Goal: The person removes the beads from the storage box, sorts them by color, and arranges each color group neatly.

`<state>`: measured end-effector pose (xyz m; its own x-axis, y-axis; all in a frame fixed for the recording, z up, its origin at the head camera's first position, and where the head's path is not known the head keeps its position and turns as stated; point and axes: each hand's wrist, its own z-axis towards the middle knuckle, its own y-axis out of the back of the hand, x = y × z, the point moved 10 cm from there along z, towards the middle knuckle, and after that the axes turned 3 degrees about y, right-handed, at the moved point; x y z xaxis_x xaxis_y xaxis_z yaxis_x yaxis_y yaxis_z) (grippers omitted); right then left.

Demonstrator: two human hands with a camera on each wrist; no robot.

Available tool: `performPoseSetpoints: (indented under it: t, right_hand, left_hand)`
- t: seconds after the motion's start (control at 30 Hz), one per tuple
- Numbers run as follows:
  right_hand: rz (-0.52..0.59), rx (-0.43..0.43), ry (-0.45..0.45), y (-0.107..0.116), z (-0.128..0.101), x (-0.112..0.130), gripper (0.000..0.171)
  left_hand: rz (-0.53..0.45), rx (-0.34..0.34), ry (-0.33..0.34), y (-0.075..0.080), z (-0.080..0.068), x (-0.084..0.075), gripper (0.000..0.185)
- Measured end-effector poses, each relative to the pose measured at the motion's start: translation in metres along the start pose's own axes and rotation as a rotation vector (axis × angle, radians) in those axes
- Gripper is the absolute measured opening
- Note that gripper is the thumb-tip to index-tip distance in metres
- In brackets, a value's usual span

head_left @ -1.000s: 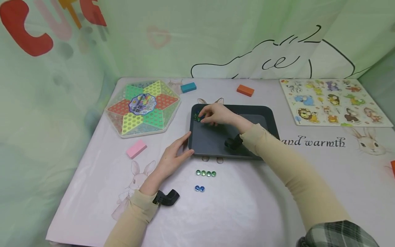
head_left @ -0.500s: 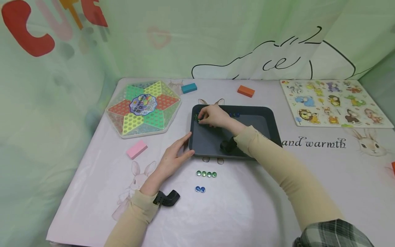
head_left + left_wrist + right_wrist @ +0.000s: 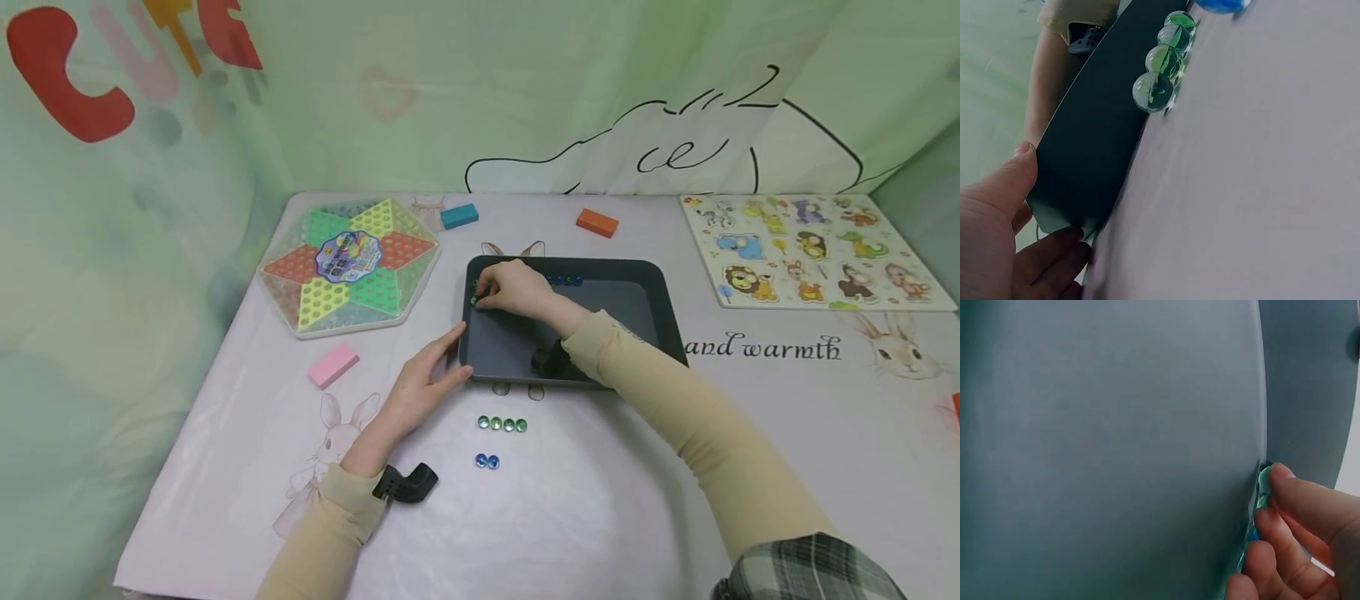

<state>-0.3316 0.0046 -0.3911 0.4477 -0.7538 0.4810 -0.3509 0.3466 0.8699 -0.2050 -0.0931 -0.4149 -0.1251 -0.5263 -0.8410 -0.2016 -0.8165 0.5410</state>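
Note:
A dark grey tray lies on the table in the head view. Inside its back left corner, my right hand pinches a green marble between thumb and finger, low against the wall. Other marbles there are partly hidden by the fingers. Several blue marbles line the tray's back wall. My left hand touches the tray's left side near the front corner, its fingers spread along the outside. In front of the tray sit a row of green marbles and a pair of blue marbles.
A hexagonal Chinese checkers board lies left of the tray. Pink, teal and orange blocks lie around the tray. An animal puzzle board is at the back right.
My right hand has shifted slightly left and toward me along the tray's left wall, leaving more of the blue row in sight. My left hand stays on the tray's side.

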Motion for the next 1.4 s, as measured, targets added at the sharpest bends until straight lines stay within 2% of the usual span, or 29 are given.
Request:
performPoseSetpoints:
  t: [0.33, 0.53, 0.7, 1.0, 1.4]
  right_hand:
    - [-0.010, 0.007, 0.002, -0.002, -0.002, 0.004, 0.021]
    - [0.101, 0.007, 0.024, 0.009, -0.011, 0.003, 0.018]
    - [0.193, 0.002, 0.019, 0.026, -0.026, 0.006, 0.021]
    - [0.248, -0.021, 0.012, 0.050, -0.061, 0.011, 0.020]
    - [0.395, 0.047, 0.040, 0.037, -0.115, 0.017, 0.018]
  left_hand:
    - [-0.010, 0.001, 0.006, 0.000, -0.001, -0.001, 0.060]
    - [0.002, -0.001, 0.005, 0.000, 0.000, 0.000, 0.061]
    - [0.012, -0.004, 0.008, 0.000, 0.001, -0.001, 0.061]
    - [0.021, -0.017, 0.009, 0.000, 0.000, 0.000, 0.061]
    - [0.011, -0.017, 0.002, 0.001, -0.001, -0.002, 0.060]
